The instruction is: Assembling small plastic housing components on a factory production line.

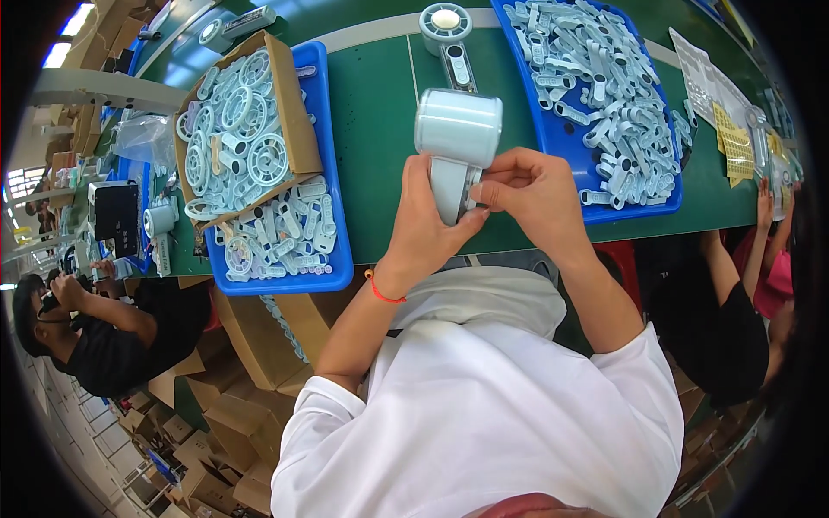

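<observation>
**Both hands closed on a pale fan body above the green bench**

While the person leaned over the green table (pixel 380 112), the left hand (pixel 425 226) gripped the handle of a pale blue handheld fan (pixel 455 142) from the left, thumb pressed against its side. The right hand (pixel 534 192) pinched the same handle from the right, fingertips meeting the left thumb — so the fan was held upright in the air, just above the table's near edge. A red cord (pixel 382 293) circled the left wrist. To the left sat a blue tray (pixel 332 259) of pale plastic parts with a cardboard box (pixel 298 129) of round grilles on it; to the right lay another blue tray (pixel 553 129) heaped with handle pieces.
</observation>
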